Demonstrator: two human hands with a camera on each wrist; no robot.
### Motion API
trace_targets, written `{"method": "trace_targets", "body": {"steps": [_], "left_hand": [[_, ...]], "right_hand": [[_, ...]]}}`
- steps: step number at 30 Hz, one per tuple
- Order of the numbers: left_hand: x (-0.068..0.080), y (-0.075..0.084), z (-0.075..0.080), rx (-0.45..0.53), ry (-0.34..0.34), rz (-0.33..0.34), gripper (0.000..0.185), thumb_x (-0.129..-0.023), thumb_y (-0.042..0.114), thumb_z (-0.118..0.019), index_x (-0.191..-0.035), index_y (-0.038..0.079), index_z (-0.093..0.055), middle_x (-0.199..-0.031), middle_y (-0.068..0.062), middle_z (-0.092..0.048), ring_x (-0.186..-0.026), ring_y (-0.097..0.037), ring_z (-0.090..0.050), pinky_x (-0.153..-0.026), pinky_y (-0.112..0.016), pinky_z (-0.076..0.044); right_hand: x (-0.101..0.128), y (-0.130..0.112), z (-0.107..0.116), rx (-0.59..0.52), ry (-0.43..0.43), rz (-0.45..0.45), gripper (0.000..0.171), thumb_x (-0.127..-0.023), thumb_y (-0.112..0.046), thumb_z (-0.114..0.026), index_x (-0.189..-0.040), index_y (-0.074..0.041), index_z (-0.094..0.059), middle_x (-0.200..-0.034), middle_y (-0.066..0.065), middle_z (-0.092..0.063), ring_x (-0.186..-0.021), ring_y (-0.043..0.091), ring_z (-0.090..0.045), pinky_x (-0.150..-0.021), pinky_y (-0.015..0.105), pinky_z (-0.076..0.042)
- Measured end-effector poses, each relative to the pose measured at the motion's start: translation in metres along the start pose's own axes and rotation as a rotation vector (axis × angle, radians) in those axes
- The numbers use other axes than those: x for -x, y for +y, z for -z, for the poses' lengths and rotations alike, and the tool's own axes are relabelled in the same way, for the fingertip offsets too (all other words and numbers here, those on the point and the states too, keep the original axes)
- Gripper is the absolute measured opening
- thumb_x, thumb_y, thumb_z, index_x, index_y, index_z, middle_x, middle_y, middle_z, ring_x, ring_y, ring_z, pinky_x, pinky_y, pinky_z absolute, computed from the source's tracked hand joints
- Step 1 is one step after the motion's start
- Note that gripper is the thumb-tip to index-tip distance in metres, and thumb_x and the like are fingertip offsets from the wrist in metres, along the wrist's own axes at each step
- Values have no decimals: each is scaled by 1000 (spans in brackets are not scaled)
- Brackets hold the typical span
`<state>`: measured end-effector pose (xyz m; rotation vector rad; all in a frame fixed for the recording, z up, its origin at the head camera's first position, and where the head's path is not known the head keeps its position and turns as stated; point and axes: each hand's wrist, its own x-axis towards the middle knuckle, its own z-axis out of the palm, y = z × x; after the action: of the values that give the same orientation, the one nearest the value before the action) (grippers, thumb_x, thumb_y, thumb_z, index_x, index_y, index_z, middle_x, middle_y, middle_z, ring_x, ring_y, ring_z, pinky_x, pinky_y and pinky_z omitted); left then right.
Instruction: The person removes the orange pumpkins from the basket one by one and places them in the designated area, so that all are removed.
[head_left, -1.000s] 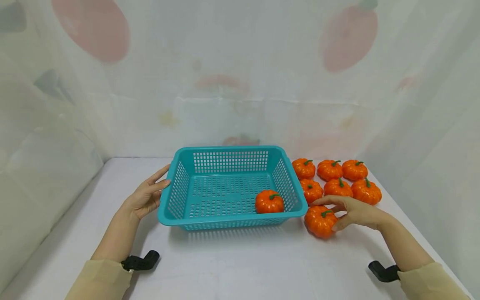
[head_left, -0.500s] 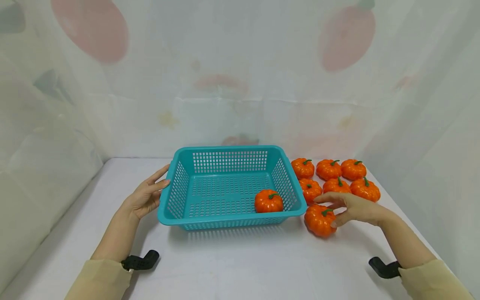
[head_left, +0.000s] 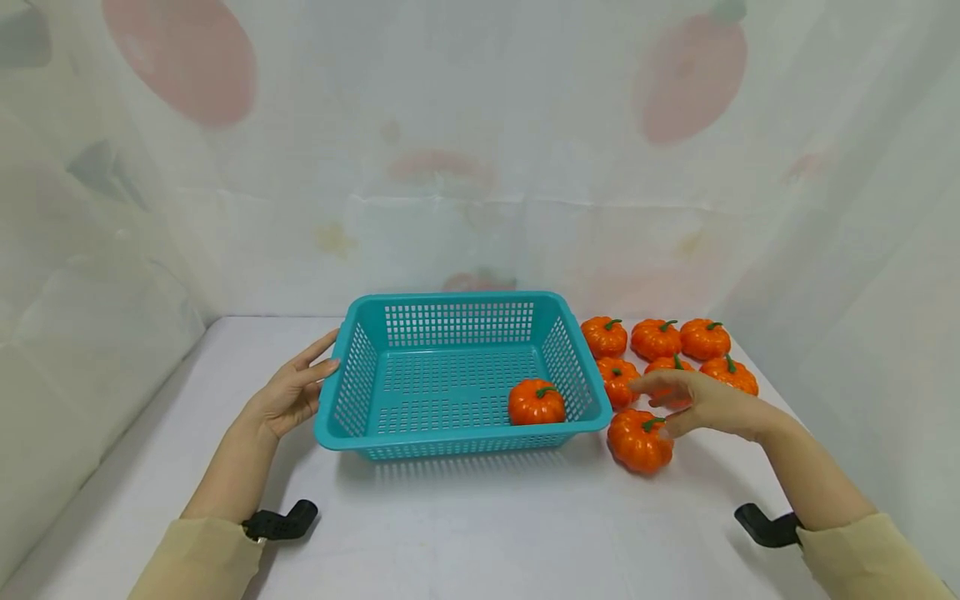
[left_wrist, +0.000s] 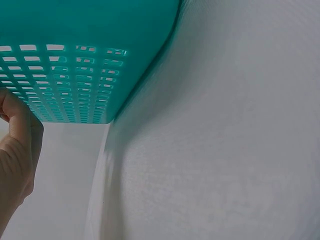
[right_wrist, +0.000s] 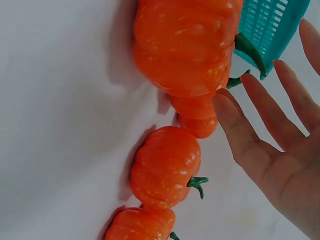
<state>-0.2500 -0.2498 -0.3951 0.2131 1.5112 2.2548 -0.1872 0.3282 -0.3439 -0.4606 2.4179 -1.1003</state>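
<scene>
At the left end of the turquoise plastic basket (head_left: 465,435), my left hand (head_left: 291,396) touches the outside of the rim, thumb and fingers extended along it. The left wrist view has that hand (left_wrist: 17,150) beside the perforated wall (left_wrist: 75,75). My right hand (head_left: 701,404) hovers over the near pumpkin (head_left: 637,446), a small glossy orange one with a green stem. In the right wrist view the fingers (right_wrist: 265,107) are spread and hold nothing, just off the nearest pumpkin (right_wrist: 185,45). Another pumpkin (head_left: 536,403) sits inside the basket's near right corner.
Several more pumpkins (head_left: 656,339) stand in rows right of the basket, partly behind the right hand. A white cloth covers the table (head_left: 465,533). Pale printed curtains (head_left: 465,167) hang behind it and on both sides.
My right hand has let go of the near pumpkin and lifted slightly up and away, its fingers loosening. The pumpkin stays beside the basket's corner. My left hand has not moved.
</scene>
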Motion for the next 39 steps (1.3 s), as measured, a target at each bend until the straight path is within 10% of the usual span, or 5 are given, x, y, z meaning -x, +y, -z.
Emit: {"method": "trace_targets", "body": {"steps": [16, 39], "left_hand": [[1, -2, 1, -39, 14, 6, 69, -105, 9, -44, -161, 22, -6, -113, 1, -63, -94, -11, -70, -77, -29, -63], [-3, -3, 5, -34, 19, -4, 68, -105, 7, -42, -161, 23, -7, -117, 1, -61, -94, -10, -70, -77, -27, -63]], "right_hand": [[-13, -22, -22, -50, 243, -10, 55, -95, -31, -65, -141, -6, -48, -144, 22, -51, -120, 35, -61, -94, 49, -58], [-30, -78, -36, -96, 384, -6, 60, -94, -30, -66, -147, -13, -43, -153, 13, -44, -142, 40, -39, -107, 63, -45]]}}
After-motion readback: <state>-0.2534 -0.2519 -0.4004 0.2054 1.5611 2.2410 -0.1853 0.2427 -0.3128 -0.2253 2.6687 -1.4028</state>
